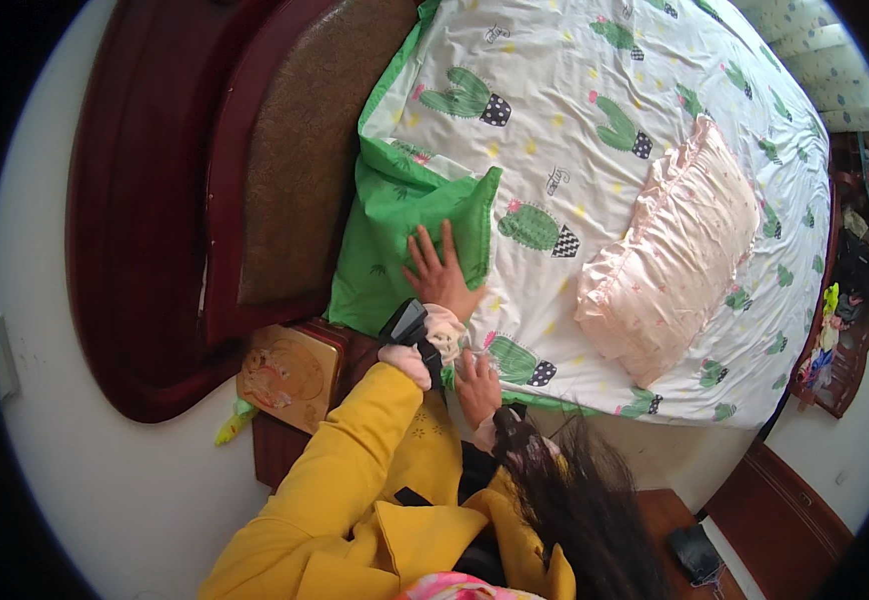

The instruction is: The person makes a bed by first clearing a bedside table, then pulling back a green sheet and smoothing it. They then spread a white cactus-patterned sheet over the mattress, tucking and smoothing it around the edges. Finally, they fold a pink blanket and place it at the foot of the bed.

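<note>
My left hand (442, 281) lies with its fingers spread on a puffed green cloth piece (386, 247) with small dark leaf prints, at the head end of the bed. Whether this is a pillow or a turned-back part of the bedding, I cannot tell. Closer to me, my right hand (477, 390) rests its fingers on the near edge of a white cactus-print bed cover (539, 300) with green borders; its thumb is not plain to see. To the right, a pink satin pillow (671, 255) with ruffled edges lies on the cover.
A dark red headboard (142, 210) with a brown padded panel (299, 157) borders the bed at left. Beside it, a tin box (292, 371) sits on a wooden nightstand (277, 450). A cluttered wooden shelf (847, 300) stands at far right. Long dark hair (584, 487) hangs near my right arm.
</note>
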{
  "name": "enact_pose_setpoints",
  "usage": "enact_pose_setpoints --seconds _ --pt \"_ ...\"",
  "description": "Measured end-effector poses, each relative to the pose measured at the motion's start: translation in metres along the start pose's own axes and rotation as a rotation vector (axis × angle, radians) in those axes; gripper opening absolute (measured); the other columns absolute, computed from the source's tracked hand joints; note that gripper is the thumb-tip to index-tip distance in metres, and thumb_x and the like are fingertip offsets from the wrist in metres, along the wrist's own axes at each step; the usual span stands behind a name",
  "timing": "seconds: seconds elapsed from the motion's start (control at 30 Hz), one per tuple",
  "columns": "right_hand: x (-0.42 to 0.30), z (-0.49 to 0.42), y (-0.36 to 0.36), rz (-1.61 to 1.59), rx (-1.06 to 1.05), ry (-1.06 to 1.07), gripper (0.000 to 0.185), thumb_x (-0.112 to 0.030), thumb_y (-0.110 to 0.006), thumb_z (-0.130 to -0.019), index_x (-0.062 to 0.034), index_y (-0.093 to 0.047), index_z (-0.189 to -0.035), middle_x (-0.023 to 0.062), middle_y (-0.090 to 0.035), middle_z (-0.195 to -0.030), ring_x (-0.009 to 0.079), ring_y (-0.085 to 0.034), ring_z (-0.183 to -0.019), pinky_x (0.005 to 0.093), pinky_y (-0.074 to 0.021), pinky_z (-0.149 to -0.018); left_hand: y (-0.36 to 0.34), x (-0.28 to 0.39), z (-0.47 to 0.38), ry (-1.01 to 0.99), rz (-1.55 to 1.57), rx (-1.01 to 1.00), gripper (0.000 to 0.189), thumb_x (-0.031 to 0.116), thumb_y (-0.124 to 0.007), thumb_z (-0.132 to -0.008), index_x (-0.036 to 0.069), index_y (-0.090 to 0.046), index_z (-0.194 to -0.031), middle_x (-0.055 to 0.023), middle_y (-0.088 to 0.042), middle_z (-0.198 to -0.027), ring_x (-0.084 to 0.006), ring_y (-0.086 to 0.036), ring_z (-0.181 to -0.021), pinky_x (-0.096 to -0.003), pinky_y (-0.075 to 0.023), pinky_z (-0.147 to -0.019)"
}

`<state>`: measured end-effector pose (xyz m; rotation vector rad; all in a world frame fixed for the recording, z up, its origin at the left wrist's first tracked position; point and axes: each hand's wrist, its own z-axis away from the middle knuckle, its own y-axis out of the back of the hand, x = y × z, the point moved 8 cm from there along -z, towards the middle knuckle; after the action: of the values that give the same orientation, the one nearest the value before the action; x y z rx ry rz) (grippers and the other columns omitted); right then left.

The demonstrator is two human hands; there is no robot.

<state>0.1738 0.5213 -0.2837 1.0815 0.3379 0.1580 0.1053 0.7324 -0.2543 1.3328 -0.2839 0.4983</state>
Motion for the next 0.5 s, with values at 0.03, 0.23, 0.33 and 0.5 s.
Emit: enact_pose_setpoints --seconds 0.03,0.23,0.33,0.5 --pt "0.002 0.002 0.005 0.008 0.024 0.011 0.039 -0.021 -0.055 -0.084 -0.0124 -0.063 -0.121 0.0135 -0.043 -0.140 0.0347 -0.044 -0.122 0.0409 -0.0437 -0.090 -0.001 -0.010 -0.012 0.015 0.139 0.056 0.104 0.031 -0.083 -0.063 0.011 -0.027 -0.148 -0.0264 -0.034 -0.145 -0.0416 -0.036 -0.133 -0.0562 -0.0370 -0.101" --pt "0.026 0.020 0.070 -0.445 0.319 -0.021 0.051 0.000 -0.057 -0.072 -0.0109 -0.061 -0.122 0.0139 -0.055 -0.123 0.0361 -0.052 -0.104 0.0450 -0.0462 -0.086 0.063 -0.170 0.015 0.341 1.130 0.484 0.030 0.004 -0.060 -0.067 -0.005 -0.066 -0.095 -0.0123 -0.067 -0.087 -0.0247 -0.060 -0.074 -0.0361 -0.0475 -0.072" --pt "0.021 0.032 0.089 -0.540 0.307 0.023 0.057 0.004 -0.058 -0.067 -0.0145 -0.062 -0.120 0.0118 -0.057 -0.118 0.0348 -0.053 -0.102 0.0438 -0.0467 -0.085 0.066 -0.277 0.093 0.838 1.379 0.530 0.012 0.010 -0.056 -0.079 0.000 -0.062 -0.083 -0.0071 -0.061 -0.084 -0.0204 -0.059 -0.080 -0.0333 -0.0479 -0.074" --pt "0.004 0.038 0.068 -0.568 0.266 0.073 0.048 0.001 -0.060 -0.067 -0.0151 -0.065 -0.112 0.0098 -0.058 -0.115 0.0334 -0.053 -0.103 0.0425 -0.0473 -0.085 0.037 -0.366 0.184 0.899 1.282 0.544 0.018 0.022 -0.056 -0.085 0.004 -0.060 -0.082 -0.0059 -0.060 -0.087 -0.0222 -0.058 -0.083 -0.0360 -0.0501 -0.081"
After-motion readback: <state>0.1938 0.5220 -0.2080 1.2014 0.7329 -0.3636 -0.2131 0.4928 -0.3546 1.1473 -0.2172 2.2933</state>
